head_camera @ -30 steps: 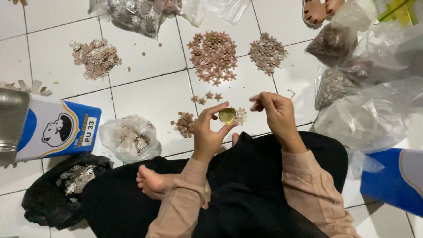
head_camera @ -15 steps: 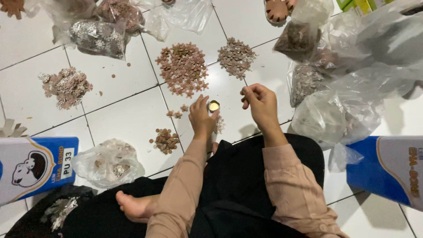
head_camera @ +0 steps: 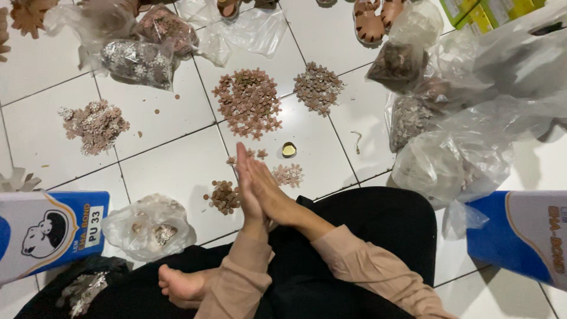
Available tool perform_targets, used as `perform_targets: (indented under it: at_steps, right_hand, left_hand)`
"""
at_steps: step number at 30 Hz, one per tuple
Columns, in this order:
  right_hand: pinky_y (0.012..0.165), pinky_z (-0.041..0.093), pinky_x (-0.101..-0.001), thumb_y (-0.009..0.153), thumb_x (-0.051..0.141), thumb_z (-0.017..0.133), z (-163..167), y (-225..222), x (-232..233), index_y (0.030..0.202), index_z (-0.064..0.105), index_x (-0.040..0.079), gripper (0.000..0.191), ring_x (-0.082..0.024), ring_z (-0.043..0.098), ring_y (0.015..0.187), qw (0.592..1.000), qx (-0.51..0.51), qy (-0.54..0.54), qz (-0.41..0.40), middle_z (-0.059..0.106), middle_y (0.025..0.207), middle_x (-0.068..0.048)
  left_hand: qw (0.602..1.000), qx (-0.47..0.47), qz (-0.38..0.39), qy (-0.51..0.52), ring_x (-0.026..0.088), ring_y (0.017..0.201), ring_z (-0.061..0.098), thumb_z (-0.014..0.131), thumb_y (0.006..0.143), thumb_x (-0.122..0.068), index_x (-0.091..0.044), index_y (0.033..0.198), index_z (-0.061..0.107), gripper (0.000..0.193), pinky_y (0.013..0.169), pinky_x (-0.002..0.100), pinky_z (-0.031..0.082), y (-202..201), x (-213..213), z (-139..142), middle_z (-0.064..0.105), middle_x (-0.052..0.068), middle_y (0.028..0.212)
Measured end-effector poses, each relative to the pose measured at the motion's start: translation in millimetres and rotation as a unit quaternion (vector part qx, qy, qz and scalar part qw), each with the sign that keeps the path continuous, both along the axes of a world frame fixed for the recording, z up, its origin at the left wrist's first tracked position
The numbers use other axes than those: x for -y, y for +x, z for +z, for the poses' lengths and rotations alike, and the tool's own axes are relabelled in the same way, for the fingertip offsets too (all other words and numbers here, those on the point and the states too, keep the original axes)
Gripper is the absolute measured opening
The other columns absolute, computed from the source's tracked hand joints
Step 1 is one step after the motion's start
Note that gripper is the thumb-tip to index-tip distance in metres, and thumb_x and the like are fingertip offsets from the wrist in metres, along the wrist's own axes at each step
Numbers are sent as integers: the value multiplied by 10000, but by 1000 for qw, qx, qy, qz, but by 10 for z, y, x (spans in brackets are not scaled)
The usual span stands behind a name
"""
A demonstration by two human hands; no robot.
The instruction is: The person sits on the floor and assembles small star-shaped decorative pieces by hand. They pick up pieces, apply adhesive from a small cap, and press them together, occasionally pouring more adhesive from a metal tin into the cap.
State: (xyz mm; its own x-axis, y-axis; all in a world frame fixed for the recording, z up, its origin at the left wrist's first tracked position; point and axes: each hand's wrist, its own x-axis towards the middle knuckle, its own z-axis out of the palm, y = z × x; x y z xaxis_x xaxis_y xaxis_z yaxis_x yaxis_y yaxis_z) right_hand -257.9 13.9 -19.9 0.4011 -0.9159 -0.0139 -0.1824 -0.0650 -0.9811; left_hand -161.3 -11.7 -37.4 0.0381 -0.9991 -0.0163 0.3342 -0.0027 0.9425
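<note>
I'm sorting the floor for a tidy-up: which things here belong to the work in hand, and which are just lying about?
In the work:
left hand and right hand, pressed palm to palm
small gold cap
flower-shaped cutouts
small pile

Lying about:
sandals
blue and white cans
green boxes

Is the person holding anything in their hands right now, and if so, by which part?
Nothing can be seen held. The left hand and right hand are pressed flat together, palm to palm; anything between them is hidden. The small round gold cap lies on the floor beyond them.
</note>
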Motion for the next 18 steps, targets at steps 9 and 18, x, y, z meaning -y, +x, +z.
perform_targets:
  at_steps: [9,18]
  right_hand:
    - [1272,-1,-471,1035,599,27,-336,303,-301,1654,46,112,787,-369,-89,1592,997,-10,26,65,-36,1749,-175]
    - [1301,-9,-444,1067,618,214,-601,461,36,1639,-90,73,846,-327,-87,1617,996,4,45,-79,-79,1745,-157]
  left_hand:
    - [993,-87,72,31,281,1620,75,208,1093,-479,-32,1633,139,705,1305,430,102,404,99,-151,117,146,1736]
    - [995,-84,-21,40,281,1605,32,210,1033,-619,-28,1645,97,858,1282,433,76,508,-16,-131,61,151,1741]
